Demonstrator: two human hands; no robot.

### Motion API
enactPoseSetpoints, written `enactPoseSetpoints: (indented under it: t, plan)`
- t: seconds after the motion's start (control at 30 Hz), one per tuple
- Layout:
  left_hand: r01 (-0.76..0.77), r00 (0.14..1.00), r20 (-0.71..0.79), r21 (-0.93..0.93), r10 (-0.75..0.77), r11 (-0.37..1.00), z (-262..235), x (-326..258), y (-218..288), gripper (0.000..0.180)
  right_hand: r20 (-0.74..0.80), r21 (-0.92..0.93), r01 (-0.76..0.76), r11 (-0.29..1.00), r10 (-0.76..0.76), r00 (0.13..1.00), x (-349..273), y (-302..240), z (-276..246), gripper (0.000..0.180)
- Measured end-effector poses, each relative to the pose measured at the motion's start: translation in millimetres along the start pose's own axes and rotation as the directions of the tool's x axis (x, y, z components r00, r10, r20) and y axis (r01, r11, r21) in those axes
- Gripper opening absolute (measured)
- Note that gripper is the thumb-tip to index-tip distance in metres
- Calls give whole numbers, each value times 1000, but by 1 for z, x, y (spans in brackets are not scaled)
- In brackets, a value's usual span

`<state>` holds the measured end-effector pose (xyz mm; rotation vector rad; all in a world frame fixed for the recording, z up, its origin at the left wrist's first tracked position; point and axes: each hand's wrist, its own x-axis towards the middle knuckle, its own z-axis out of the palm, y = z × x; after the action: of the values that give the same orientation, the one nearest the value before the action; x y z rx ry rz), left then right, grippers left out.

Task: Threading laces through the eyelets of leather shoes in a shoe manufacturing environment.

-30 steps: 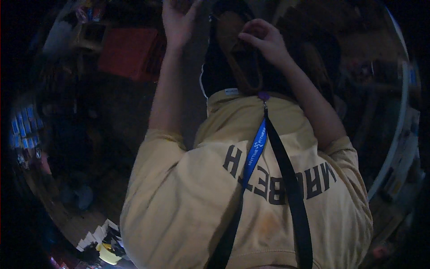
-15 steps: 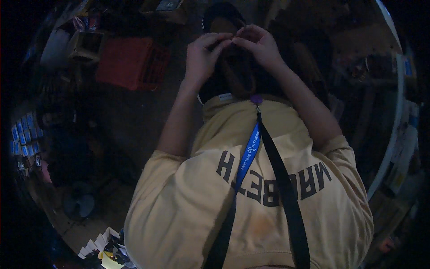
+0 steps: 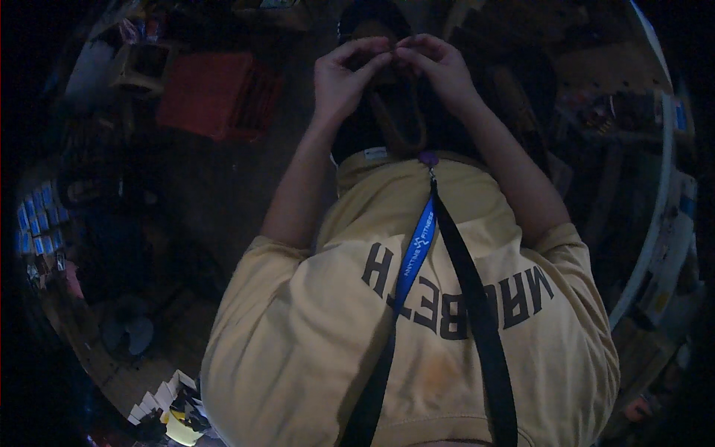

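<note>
At the top middle, my left hand and my right hand meet fingertip to fingertip over my dark lap. Thumb and forefinger of each are pinched together. Whatever lies between them is too small and dim to make out. Just below the hands, a brown strap-like loop curves down toward the hem of my tan shirt. A black and blue lanyard hangs down my chest from the neck, its metal clip by a purple piece.
On the floor to the left stands a red plastic crate, with a pale box-like thing beyond it. Small blue-and-white boxes sit at the far left, above a fan. Cluttered shelving lies to the right.
Both hands have shifted slightly up and away from my body. Their fingertips are a little farther apart, still pinched. The view has tilted slightly.
</note>
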<state>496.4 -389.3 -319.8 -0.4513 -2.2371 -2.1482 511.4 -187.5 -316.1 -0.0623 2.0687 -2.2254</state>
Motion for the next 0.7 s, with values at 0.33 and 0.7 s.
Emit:
enactPoseSetpoints:
  t: [0.33, 0.7]
  plan:
    - [-164, 977, -77, 327, 199, 931, 6, -11, 16, 24, -67, 73, -15, 997, 20, 998, -2, -9, 12, 25]
    - [-234, 972, 58, 363, 228, 902, -1, 0, 4, 20, -18, 215, -115, 970, 121, 992, -5, 1, -1, 27]
